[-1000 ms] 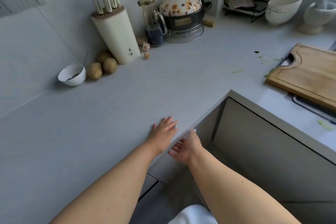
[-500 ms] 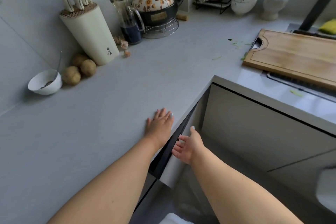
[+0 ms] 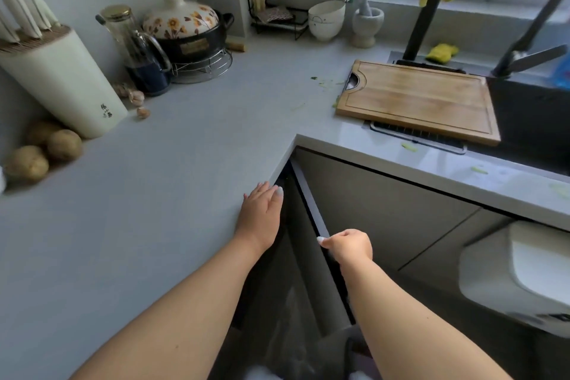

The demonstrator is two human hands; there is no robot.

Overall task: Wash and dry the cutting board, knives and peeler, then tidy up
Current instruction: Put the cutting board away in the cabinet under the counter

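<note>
Knife block [image 3: 61,83] at tabletop [image 3: 172,170] rear left, potatoes [image 3: 46,148] before it, lidded pot [image 3: 188,31] to its right; cutting board [image 3: 419,99] far right, partly over the sink [image 3: 530,120].

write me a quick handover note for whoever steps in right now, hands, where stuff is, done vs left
Left hand: open, flat on the countertop edge.
Right hand: grips the top edge of the open cabinet door below the corner.
Cutting board: lies partly over the sink, looks clean.
Knives: in the knife block at the left wall. Peeler not seen.
Left: green scraps on the counter to wipe, cabinet to close.
</note>
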